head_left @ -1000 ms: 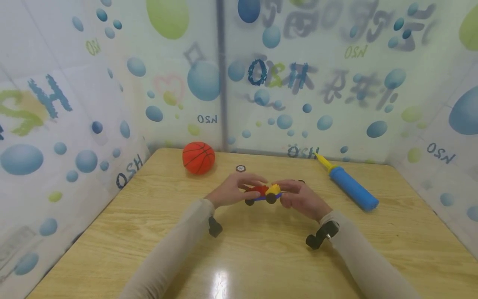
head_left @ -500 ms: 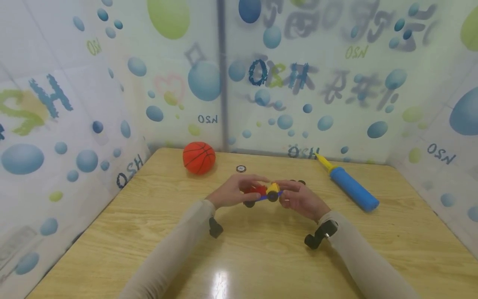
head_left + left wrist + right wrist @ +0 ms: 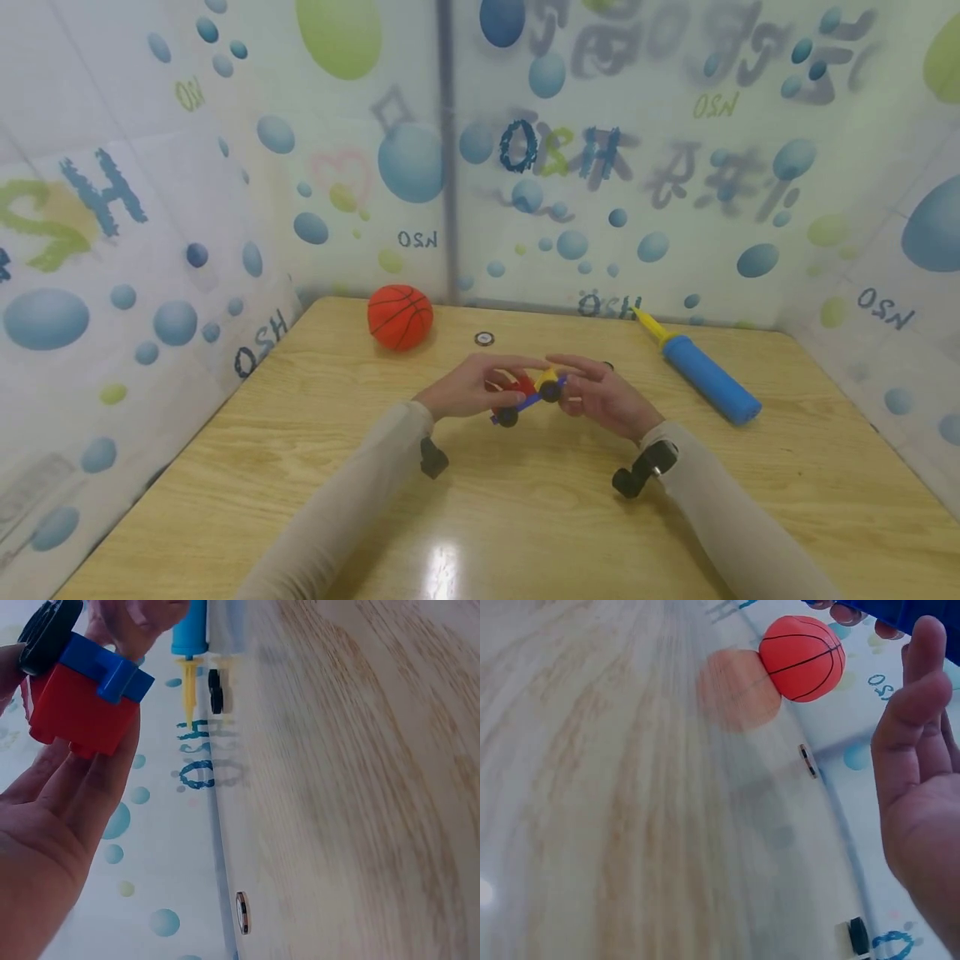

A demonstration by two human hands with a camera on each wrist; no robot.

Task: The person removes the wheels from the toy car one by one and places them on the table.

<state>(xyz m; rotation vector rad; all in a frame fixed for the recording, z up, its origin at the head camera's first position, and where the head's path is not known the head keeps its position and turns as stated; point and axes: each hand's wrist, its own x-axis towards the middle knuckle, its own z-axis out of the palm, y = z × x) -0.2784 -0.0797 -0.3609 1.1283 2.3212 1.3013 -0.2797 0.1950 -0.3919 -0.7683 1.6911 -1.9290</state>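
Note:
Between my two hands is a toy car (image 3: pixel 531 400) of building blocks, held above the table: a blue base, a red block, a yellow block and black wheels. It tilts, its red left end lower than its yellow right end. My left hand (image 3: pixel 474 386) grips the red end with the thumb in front and fingers behind; the left wrist view shows the red block (image 3: pixel 84 709) and a wheel (image 3: pixel 50 636) close up. My right hand (image 3: pixel 606 398) holds the yellow end, its index finger reaching over the top. In the right wrist view, its fingertips are at the blue base (image 3: pixel 900 613).
On the wooden table (image 3: pixel 525 517), a red toy basketball (image 3: pixel 400 317) stands back left, with a small round disc (image 3: pixel 484 338) to its right. A blue hand pump (image 3: pixel 708 377) with a yellow nozzle lies at right. Black wheels (image 3: pixel 216 691) sit behind my right hand. Printed sheets wall the sides and back.
The toy car has tilted between my hands, its left end going down and its right end rising slightly. My left fingers have stretched further over its top.

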